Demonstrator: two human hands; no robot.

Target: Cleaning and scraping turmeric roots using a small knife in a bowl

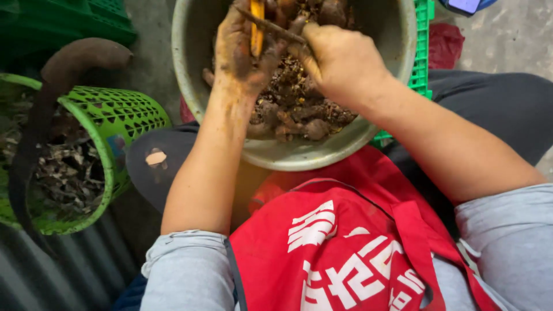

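Head view: left hand [242,49] grips orange piece [257,29], right hand [340,57] scrapes over basin [299,155]

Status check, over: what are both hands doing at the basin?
Left hand grips orange-handled tool. Right hand pinches muddy root over grey basin. Nothing blocking; green basket off left.

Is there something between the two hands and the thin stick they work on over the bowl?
Nothing visible. The left hand and the right hand both already touch the thin stick, above the grey bowl of muddy roots.
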